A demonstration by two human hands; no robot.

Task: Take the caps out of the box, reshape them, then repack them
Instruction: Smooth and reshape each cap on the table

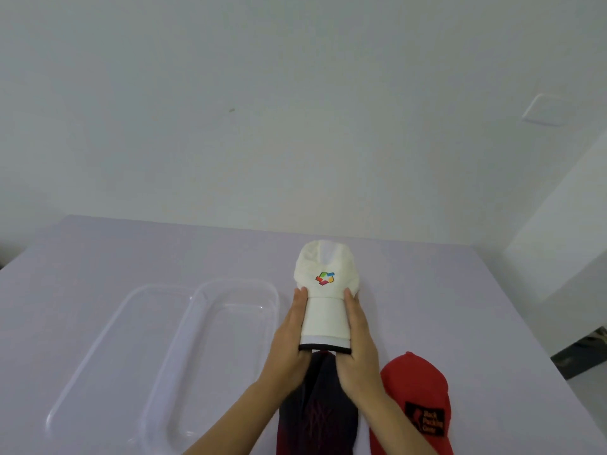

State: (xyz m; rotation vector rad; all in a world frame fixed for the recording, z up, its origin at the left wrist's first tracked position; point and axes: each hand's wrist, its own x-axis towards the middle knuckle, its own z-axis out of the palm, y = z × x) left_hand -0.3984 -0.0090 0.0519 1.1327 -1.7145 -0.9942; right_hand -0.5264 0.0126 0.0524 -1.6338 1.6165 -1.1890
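Head view: a white cap (323, 274) lies on the lavender table (115, 251), crown pointing away from the person and brim towards them; the left hand (289, 339) and the right hand (358, 343) grip the brim from either side, fingers laid straight along its edges and reaching to where it meets the crown, the right thumb tucked under its near edge; between the hands the brim bows upward in a curve, and its near edge shows a thin dark trim. The front of the crown carries a small logo of red, green, blue and yellow blocks, with no lettering to read.

Just below the brim and partly under the wrists lies a dark cap (317, 418) with faint red stitched lines on its front, too dim to read; touching it on the right is a red cap (415, 389) bearing a black patch with three lines of red letters, the middle one seemingly "Packing", the others too blurred to be sure of.

Left of the white cap sits a clear plastic box (236, 281), holding nothing; beside it, further left, lies a second clear piece (157, 285) of the same outline, perhaps its lid. A plain pale wall (230, 126) rises behind the table.
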